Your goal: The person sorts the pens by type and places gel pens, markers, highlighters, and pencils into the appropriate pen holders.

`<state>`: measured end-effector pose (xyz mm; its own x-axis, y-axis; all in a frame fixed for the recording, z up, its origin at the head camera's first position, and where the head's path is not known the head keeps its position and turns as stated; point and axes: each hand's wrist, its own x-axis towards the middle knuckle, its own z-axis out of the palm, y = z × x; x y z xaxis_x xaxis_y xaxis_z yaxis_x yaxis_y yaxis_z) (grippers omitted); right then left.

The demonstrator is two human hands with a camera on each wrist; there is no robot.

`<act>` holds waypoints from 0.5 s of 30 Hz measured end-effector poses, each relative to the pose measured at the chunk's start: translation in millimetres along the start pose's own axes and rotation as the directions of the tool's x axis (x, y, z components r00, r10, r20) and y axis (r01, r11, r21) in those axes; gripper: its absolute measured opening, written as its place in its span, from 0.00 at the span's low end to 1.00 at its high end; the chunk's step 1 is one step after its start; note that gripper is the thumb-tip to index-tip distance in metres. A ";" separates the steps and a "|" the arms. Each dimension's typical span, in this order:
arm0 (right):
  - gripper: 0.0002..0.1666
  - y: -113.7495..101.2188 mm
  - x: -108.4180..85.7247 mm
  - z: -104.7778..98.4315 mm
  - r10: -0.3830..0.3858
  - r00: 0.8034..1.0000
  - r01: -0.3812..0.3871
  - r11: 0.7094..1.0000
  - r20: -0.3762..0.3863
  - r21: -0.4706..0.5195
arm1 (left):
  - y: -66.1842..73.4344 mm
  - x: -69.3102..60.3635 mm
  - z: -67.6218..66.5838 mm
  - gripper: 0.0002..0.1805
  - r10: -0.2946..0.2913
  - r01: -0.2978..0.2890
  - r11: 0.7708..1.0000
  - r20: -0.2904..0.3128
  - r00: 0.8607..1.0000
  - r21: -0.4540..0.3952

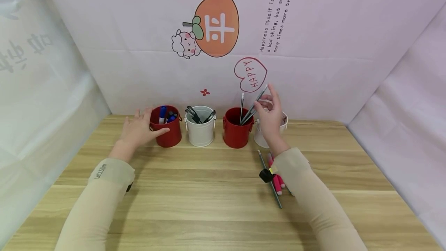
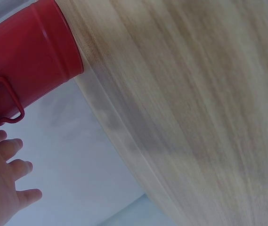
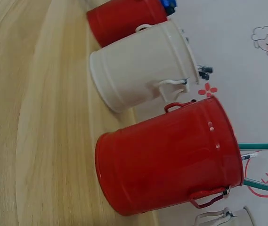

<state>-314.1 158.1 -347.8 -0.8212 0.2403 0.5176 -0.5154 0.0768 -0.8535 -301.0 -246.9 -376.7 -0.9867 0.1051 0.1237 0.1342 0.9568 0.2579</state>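
Pencil [image 1: 261,94], seemingly pinched by right hand [image 1: 271,119], grip visible only in head view, left hand [image 1: 140,128], fingers spread

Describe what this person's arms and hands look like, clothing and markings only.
Both the left sleeve and right sleeve are long and cream, with wide wrist bands. Dark lettering marks the left band. A small black piece with a yellow bit sits at the right wrist. The left hand and right hand are ungloved.
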 end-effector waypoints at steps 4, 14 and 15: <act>0.42 2.2 0.7 5.6 -0.054 0.995 0.061 0.994 0.080 -0.092 | -0.5 -0.3 -0.2 0.64 -0.003 0.003 1.000 -0.003 1.000 -0.008; 0.27 7.2 -4.5 17.3 -0.088 0.985 0.115 0.976 0.151 -0.183 | 0.3 0.2 -0.4 0.65 -0.003 0.003 1.000 0.012 1.000 -0.008; 0.25 8.0 -4.8 17.7 -0.090 0.984 0.118 0.977 0.153 -0.179 | 0.4 0.3 -0.3 0.65 -0.003 0.003 1.000 0.011 1.000 -0.008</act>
<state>-318.6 140.4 -356.0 -0.7990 0.0816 0.5958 -0.5562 0.2764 -0.7838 -301.1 -246.6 -376.2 -0.9881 0.1053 0.1120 0.1319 0.9550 0.2658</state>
